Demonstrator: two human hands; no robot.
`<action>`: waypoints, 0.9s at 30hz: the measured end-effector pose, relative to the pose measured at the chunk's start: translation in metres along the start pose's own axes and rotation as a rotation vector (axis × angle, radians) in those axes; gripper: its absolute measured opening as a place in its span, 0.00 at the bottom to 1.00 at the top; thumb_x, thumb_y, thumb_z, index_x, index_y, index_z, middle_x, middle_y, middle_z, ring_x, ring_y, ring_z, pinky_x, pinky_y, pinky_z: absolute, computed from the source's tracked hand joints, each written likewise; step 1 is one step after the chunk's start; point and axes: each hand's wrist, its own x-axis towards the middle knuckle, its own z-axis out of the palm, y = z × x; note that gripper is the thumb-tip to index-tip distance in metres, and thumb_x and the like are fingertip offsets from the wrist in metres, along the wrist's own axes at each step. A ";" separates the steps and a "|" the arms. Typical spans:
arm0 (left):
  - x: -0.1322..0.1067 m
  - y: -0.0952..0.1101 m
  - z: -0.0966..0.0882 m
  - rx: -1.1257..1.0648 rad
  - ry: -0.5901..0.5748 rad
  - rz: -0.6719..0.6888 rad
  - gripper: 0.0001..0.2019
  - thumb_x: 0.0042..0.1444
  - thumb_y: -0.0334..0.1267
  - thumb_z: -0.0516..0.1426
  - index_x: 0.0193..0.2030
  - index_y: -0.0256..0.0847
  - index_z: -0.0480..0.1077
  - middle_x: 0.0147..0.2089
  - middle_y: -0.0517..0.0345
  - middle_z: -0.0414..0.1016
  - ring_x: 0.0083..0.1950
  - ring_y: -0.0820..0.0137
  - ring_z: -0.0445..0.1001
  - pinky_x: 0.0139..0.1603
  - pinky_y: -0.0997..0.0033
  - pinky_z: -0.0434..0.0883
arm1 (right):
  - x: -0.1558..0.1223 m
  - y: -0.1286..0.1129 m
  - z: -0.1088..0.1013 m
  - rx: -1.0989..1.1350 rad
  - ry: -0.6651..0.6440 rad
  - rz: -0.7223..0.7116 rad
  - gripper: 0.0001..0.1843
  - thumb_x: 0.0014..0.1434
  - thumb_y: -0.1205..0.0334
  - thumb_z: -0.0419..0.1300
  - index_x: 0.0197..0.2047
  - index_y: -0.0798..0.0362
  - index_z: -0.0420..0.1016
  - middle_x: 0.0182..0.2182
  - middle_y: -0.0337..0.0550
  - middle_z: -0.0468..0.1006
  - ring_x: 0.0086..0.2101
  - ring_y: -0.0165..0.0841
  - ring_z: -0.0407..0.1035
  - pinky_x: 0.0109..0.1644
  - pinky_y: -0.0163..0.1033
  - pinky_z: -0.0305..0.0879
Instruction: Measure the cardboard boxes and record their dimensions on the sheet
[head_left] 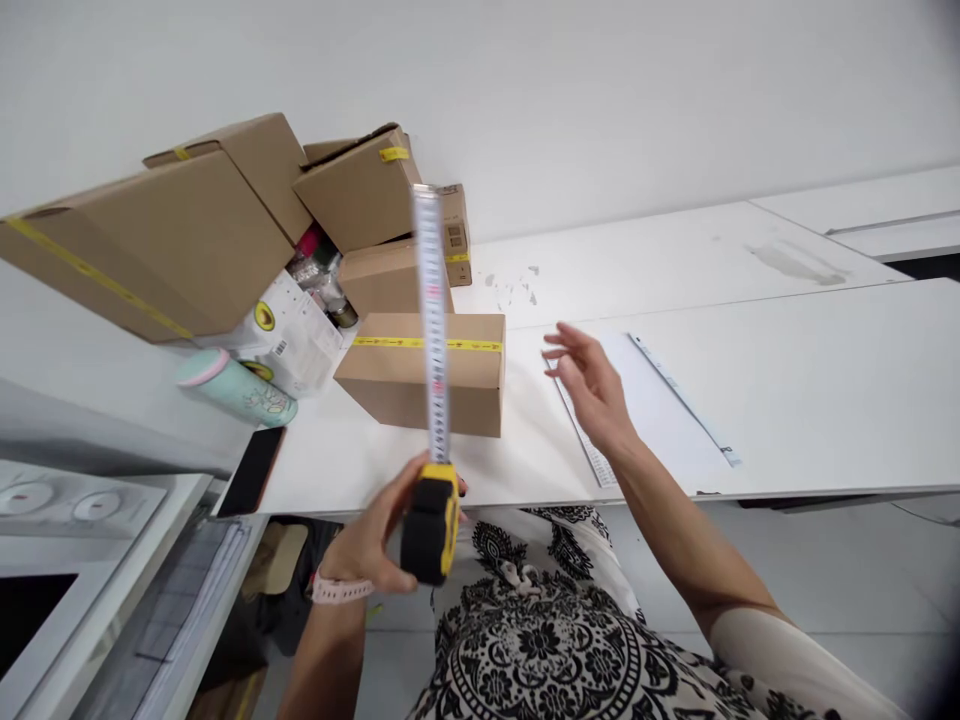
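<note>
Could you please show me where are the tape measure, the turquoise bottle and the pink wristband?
Tape measure [426, 532], head view: on its black case.
Turquoise bottle [238, 388], head view: on the middle of its body.
Pink wristband [341, 590], head view: on its strap.

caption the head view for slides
Left hand holds an extended tape measure near a taped cardboard box; right hand open near a white sheet.
</note>
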 end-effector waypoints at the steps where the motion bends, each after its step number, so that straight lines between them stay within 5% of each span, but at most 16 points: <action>1: 0.001 -0.003 0.004 0.016 -0.099 -0.044 0.63 0.28 0.51 0.78 0.74 0.42 0.59 0.63 0.35 0.72 0.53 0.48 0.78 0.49 0.53 0.78 | 0.006 -0.008 -0.001 0.004 0.030 -0.054 0.35 0.67 0.34 0.52 0.72 0.36 0.60 0.65 0.51 0.69 0.58 0.46 0.71 0.55 0.55 0.75; 4: 0.008 -0.005 0.010 0.163 -0.363 -0.093 0.67 0.23 0.54 0.78 0.74 0.42 0.60 0.64 0.40 0.73 0.53 0.50 0.78 0.56 0.52 0.75 | 0.023 -0.031 -0.008 0.003 0.143 -0.180 0.35 0.70 0.32 0.42 0.76 0.28 0.47 0.73 0.45 0.58 0.66 0.48 0.64 0.59 0.58 0.72; 6: 0.011 -0.004 0.010 0.288 -0.457 -0.060 0.69 0.22 0.55 0.77 0.76 0.42 0.57 0.65 0.42 0.72 0.55 0.49 0.77 0.60 0.52 0.72 | 0.030 -0.041 -0.012 0.021 0.194 -0.240 0.31 0.72 0.35 0.37 0.75 0.24 0.47 0.74 0.39 0.55 0.69 0.47 0.60 0.63 0.61 0.69; 10: 0.012 0.001 0.008 0.398 -0.492 0.024 0.69 0.27 0.60 0.75 0.77 0.42 0.54 0.68 0.41 0.71 0.58 0.46 0.77 0.65 0.50 0.68 | 0.028 -0.052 -0.014 -0.088 0.226 -0.361 0.32 0.71 0.34 0.37 0.75 0.25 0.49 0.72 0.39 0.59 0.69 0.51 0.60 0.62 0.63 0.70; 14: 0.012 0.003 0.010 0.431 -0.512 0.033 0.67 0.31 0.62 0.73 0.77 0.41 0.53 0.60 0.44 0.77 0.56 0.45 0.78 0.62 0.50 0.71 | 0.026 -0.062 -0.014 -0.173 0.300 -0.405 0.33 0.72 0.36 0.37 0.77 0.29 0.47 0.70 0.44 0.63 0.66 0.52 0.65 0.60 0.63 0.71; 19: 0.015 0.002 0.011 0.420 -0.532 0.034 0.68 0.27 0.60 0.74 0.77 0.42 0.54 0.61 0.42 0.76 0.55 0.46 0.79 0.61 0.52 0.72 | 0.030 -0.066 -0.017 -0.056 0.347 -0.404 0.26 0.74 0.44 0.43 0.69 0.38 0.64 0.56 0.48 0.78 0.58 0.48 0.74 0.62 0.63 0.70; 23: 0.013 -0.004 0.011 0.339 -0.444 -0.028 0.71 0.23 0.59 0.76 0.77 0.42 0.54 0.63 0.40 0.74 0.57 0.45 0.77 0.61 0.50 0.72 | 0.008 -0.061 -0.002 -0.084 0.187 -0.265 0.24 0.73 0.44 0.46 0.64 0.39 0.72 0.52 0.48 0.80 0.58 0.48 0.73 0.60 0.63 0.71; 27: 0.005 -0.011 0.012 0.174 -0.311 -0.053 0.73 0.21 0.56 0.78 0.77 0.43 0.52 0.64 0.38 0.72 0.62 0.42 0.74 0.60 0.47 0.72 | -0.039 -0.055 0.025 -0.023 -0.192 -0.159 0.18 0.72 0.46 0.50 0.57 0.29 0.78 0.57 0.40 0.79 0.59 0.46 0.72 0.61 0.66 0.71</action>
